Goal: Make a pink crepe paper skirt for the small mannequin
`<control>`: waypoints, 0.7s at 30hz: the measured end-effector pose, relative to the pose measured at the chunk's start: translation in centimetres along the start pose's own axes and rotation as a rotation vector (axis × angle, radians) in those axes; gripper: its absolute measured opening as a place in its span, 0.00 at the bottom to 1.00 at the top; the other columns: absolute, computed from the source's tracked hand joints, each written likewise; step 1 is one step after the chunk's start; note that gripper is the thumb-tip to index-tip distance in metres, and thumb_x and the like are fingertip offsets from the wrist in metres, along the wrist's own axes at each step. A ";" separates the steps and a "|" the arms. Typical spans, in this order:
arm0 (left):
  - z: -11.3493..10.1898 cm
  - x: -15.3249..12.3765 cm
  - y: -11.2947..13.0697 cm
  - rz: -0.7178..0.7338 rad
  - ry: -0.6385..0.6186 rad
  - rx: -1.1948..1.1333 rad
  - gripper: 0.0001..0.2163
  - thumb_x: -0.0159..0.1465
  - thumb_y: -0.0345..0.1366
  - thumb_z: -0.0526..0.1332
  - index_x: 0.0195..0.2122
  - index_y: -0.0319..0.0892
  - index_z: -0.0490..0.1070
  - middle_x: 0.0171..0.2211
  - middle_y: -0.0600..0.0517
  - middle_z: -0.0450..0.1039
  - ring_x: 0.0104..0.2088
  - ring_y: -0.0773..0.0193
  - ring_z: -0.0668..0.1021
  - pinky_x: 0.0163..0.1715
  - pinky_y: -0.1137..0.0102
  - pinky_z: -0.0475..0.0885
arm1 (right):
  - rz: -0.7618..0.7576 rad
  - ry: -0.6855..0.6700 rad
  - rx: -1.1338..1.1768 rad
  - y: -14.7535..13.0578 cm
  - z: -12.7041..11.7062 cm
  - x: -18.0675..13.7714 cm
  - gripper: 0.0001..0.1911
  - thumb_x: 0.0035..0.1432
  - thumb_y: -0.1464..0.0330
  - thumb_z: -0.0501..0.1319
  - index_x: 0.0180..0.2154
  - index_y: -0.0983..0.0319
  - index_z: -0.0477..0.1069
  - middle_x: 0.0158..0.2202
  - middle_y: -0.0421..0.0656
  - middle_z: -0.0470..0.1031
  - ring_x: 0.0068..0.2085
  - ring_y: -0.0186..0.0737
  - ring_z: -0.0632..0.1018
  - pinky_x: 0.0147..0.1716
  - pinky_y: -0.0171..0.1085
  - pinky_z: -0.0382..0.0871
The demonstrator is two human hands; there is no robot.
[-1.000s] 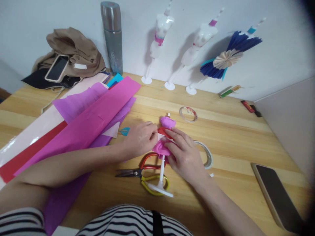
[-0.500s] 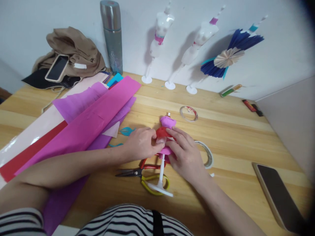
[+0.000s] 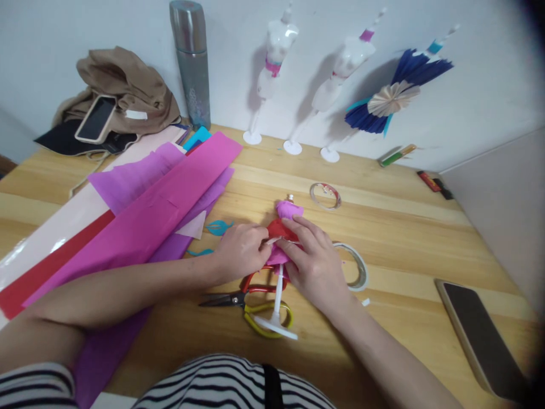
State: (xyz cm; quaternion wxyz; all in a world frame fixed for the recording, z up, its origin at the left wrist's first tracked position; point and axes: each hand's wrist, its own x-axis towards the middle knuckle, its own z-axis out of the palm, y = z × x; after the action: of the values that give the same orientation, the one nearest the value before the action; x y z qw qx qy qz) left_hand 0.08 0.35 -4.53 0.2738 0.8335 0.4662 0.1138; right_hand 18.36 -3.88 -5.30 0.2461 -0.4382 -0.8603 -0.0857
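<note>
A small dress-form doll on a white stand (image 3: 278, 295) lies on the table under my hands, its foot toward me. Purple crepe paper (image 3: 289, 209) wraps its bust, red paper (image 3: 279, 228) covers the waist, and pink paper (image 3: 276, 257) shows below. My left hand (image 3: 242, 250) is closed, pinching the end of a whitish strip (image 3: 273, 241) at the waist. Over the doll's other side, my right hand (image 3: 317, 258) is closed around it, fingers pressing the red paper. Its fingertips are partly hidden. Scissors (image 3: 238, 298) with red and yellow handles lie partly beneath the stand.
Coloured paper sheets (image 3: 140, 227) fill the left side. Tape rolls (image 3: 361, 267) and a phone (image 3: 477, 335) lie to the right. Three dress forms on stands (image 3: 272, 74) lean along the wall beside a flask (image 3: 193, 85). Blue paper scraps (image 3: 219, 228) lie by my left hand.
The whitish strip now stretches across the waist between my hands. My right fingers have shifted slightly over the red paper. The whole view has moved a little.
</note>
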 end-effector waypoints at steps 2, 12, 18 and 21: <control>-0.2 0.1 0.1 -0.039 -0.028 0.000 0.15 0.68 0.36 0.54 0.29 0.40 0.76 0.29 0.48 0.77 0.29 0.63 0.74 0.32 0.68 0.64 | -0.004 0.007 0.013 0.0 0.0 0.0 0.09 0.62 0.76 0.59 0.40 0.67 0.78 0.53 0.59 0.76 0.57 0.61 0.73 0.48 0.56 0.74; 0.0 0.3 -0.4 -0.040 -0.021 0.045 0.13 0.65 0.32 0.54 0.27 0.41 0.74 0.27 0.49 0.77 0.26 0.64 0.72 0.28 0.67 0.59 | 0.014 -0.017 0.016 0.3 -0.1 -0.6 0.10 0.64 0.75 0.57 0.43 0.66 0.77 0.54 0.58 0.75 0.58 0.62 0.72 0.47 0.57 0.74; -0.7 0.4 0.0 -0.050 -0.012 0.055 0.12 0.64 0.32 0.54 0.24 0.42 0.72 0.25 0.50 0.75 0.25 0.65 0.70 0.29 0.67 0.59 | 0.009 -0.008 0.016 0.4 -0.2 -0.4 0.09 0.63 0.75 0.58 0.41 0.66 0.78 0.53 0.59 0.76 0.56 0.62 0.73 0.46 0.57 0.74; -0.7 0.3 0.3 -0.036 0.030 0.065 0.11 0.64 0.33 0.55 0.24 0.43 0.70 0.25 0.51 0.74 0.26 0.65 0.70 0.28 0.67 0.59 | 0.003 0.001 0.020 0.4 -0.1 -0.3 0.09 0.63 0.75 0.59 0.42 0.66 0.77 0.53 0.58 0.76 0.57 0.61 0.74 0.48 0.56 0.74</control>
State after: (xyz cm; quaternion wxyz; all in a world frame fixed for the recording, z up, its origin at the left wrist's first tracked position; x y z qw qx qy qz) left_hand 0.17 0.73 -3.84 0.2418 0.8316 0.4885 0.1061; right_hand 18.85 -3.93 -5.38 0.2510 -0.4370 -0.8603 -0.0769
